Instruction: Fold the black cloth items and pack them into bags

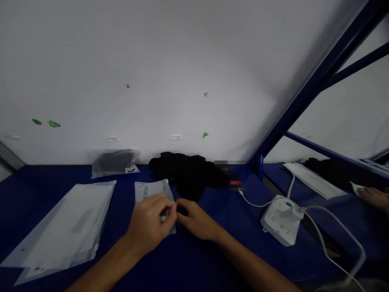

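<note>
Fingers of my left hand (pixel 150 225) pinch a small clear pouch (pixel 152 192) (printed lettering); my right hand (pixel 196 221), at three o'clock, seemingly grips something black.

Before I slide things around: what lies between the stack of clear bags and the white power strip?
Head view: both hands, left hand and right hand, on a small packet.

The only legible print is on the small translucent plastic pouch (pixel 151 190) lying on the blue bench under the left hand (pixel 150 223): grey letters running along its left edge read "ROC", with the rest covered by the hand. The sleeve (pixel 114 162) leaning at the bench's back edge bears a small white label (pixel 131 169), too blurred to read. The power strip (pixel 281 221) near the right edge shows no readable marking.
</note>
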The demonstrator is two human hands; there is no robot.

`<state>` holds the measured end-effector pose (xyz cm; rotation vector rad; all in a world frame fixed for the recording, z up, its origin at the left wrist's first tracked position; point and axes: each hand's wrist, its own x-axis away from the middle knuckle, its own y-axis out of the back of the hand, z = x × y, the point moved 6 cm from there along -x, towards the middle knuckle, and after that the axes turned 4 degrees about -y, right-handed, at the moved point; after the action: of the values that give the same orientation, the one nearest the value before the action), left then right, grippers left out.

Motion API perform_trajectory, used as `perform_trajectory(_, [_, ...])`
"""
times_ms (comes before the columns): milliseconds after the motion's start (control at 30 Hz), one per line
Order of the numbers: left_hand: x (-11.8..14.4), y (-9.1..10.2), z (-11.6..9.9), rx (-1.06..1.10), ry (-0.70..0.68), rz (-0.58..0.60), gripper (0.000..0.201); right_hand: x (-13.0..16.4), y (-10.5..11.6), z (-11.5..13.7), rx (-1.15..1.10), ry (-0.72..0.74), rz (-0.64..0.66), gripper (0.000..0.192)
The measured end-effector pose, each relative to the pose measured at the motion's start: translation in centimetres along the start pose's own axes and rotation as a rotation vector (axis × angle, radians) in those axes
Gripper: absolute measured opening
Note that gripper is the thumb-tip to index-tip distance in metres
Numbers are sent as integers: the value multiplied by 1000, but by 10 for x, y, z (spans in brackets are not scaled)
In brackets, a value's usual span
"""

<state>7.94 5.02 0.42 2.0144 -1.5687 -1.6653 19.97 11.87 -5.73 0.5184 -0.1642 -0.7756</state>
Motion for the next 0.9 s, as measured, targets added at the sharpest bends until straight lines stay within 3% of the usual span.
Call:
perform_trajectory(67, [-9, 12, 21, -60, 134, -27, 25, 1, -5, -1, -16, -37, -5, 17])
perform_trajectory(167, [-12, 7, 45, -250, 216, 90, 12, 2, -13, 2, 15, -44, -17, 16])
perform_trajectory(267, [-4, -18, 49, -462, 108, 257, 26, 3, -22, 10, 83, -17, 4, 10])
perform_trajectory(400, [5, -39, 41, -609, 15, 347, 32, 3, -27, 12, 76, 0, 53, 11])
perform_trajectory(467, [6, -43, 37, -639, 4, 359, 32, 2, -21, 9, 44, 9, 3, 10])
perform_trajectory(533, [7, -43, 34, -644, -4, 350, 32, -1, -8, 2, 14, -3, -127, 4])
perform_trajectory(633, [8, -41, 31, -647, -13, 314, 34, -9, 11, -13, 25, -93, -298, 11])
perform_trajectory(800, [12, -40, 30, -594, -7, 271, 38, -42, 11, -17, 207, -195, -244, 37])
perform_trajectory(900, [13, -37, 35, -545, 46, 222, 40, -64, 6, -16, 208, -246, -260, 35])
